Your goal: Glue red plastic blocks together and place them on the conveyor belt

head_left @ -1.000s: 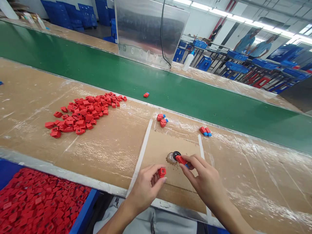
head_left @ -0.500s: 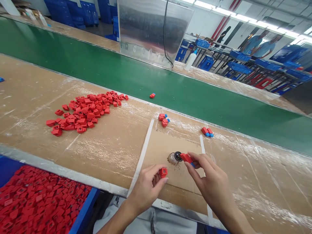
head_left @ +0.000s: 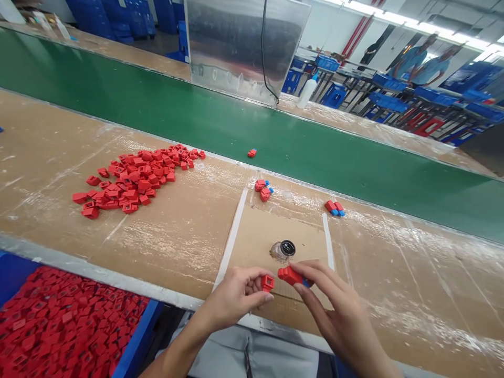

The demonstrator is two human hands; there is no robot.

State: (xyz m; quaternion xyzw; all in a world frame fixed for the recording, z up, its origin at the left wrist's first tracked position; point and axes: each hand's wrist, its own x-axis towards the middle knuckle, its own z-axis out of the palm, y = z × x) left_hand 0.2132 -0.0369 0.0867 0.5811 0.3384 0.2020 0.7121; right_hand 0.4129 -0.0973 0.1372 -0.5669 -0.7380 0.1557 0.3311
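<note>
Left hand [head_left: 230,299] pinches a red block [head_left: 268,283]; right hand [head_left: 334,307] grips a red-and-blue block [head_left: 290,275]. Risk: a slipped grip could knock over the nearby small jar [head_left: 282,250].

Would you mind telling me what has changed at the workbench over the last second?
The right hand has drawn back from the small glass jar toward the left hand, keeping hold of its red plastic part. The left hand still holds its red square piece. The jar and the red pile stayed put.
</note>
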